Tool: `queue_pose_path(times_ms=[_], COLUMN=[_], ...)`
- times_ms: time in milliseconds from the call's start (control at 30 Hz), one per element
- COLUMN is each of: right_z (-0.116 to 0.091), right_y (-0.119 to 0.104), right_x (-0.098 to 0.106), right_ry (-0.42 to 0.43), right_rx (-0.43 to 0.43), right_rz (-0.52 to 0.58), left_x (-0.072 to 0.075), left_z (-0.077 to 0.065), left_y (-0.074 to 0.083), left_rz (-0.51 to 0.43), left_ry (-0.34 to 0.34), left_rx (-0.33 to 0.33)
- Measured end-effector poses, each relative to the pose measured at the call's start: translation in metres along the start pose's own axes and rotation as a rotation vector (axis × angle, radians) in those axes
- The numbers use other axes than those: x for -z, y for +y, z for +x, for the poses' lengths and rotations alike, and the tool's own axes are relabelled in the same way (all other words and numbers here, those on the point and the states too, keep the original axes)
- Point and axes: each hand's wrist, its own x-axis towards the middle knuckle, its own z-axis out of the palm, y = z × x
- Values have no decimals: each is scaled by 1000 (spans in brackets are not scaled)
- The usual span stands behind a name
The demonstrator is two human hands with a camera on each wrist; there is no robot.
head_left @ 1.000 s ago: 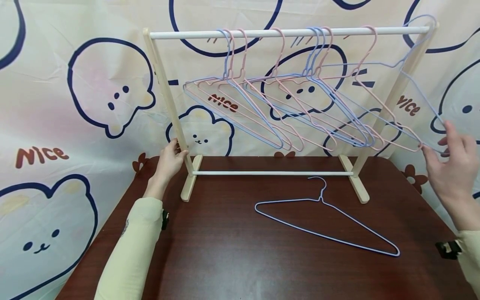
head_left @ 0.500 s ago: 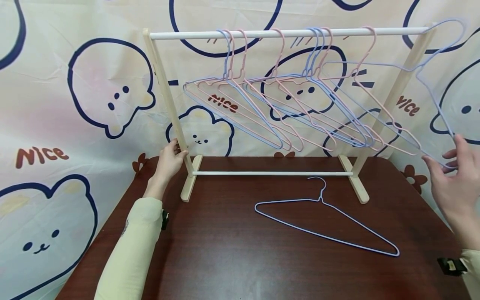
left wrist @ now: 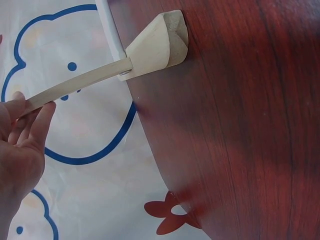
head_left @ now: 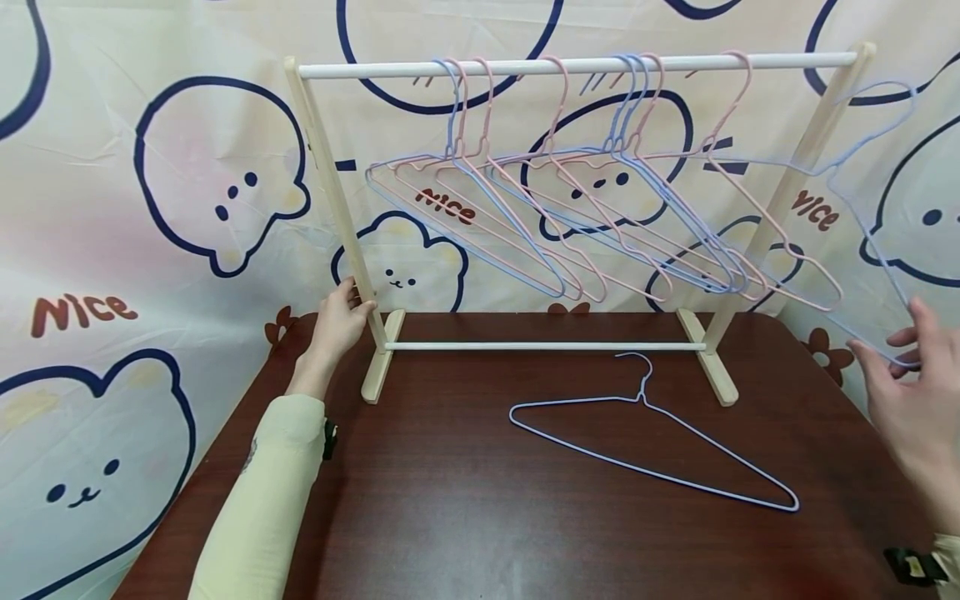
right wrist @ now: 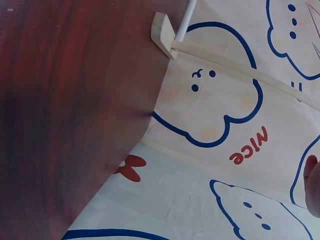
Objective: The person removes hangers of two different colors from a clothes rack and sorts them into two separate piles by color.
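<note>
Rack [head_left: 525,67], upper centre, likely light: left hand [head_left: 341,321] grips its left post [head_left: 333,192], fingers nearly closed. Blue hanger [head_left: 890,270], right side: judged light, stiff, slick; right hand [head_left: 918,375] holds its lower corner, fingers part-curled. Neck [head_left: 834,170] likely offers steadier purchase.

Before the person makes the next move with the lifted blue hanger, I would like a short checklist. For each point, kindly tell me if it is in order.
1. Left post steadied: ok, the left grip holds it.
2. Blue hanger held: ok, the right grip pinches its lower corner.
3. Its hook off the white rail: ok, the hook appears below the rail's right end.
4. No contact with the nearest pink hanger: cannot tell; they overlap in the head view.
5. Table free of loose hangers: not ok, another blue hanger lies there.
</note>
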Motion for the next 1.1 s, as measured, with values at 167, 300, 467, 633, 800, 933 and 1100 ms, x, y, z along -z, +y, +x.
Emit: queue_pose_path(times_ms=[167,300,467,633,800,933,1100], right_z=[-13,-24,-35,-45,-51,-56,-61], right_y=[2,2,-2,-6,-8,-8,-8], right_x=[3,4,7,8,10,12,14], right_ry=[12,2,-43,-79,-100,-127,-140], right_rx=[60,106,90,63,42,-7,-90], right_rz=[57,91,120,136,137,129,109], left_x=[0,0,1,0,0,1,1], left_z=[0,-1,0,0,0,-1,-1], left_y=[0,1,1,1,0,1,2], left_rz=[0,4,3,-1,-10,-13,-16], left_ry=[3,4,-2,-1,2,-2,-11], left_rx=[9,16,18,12,14,18,23])
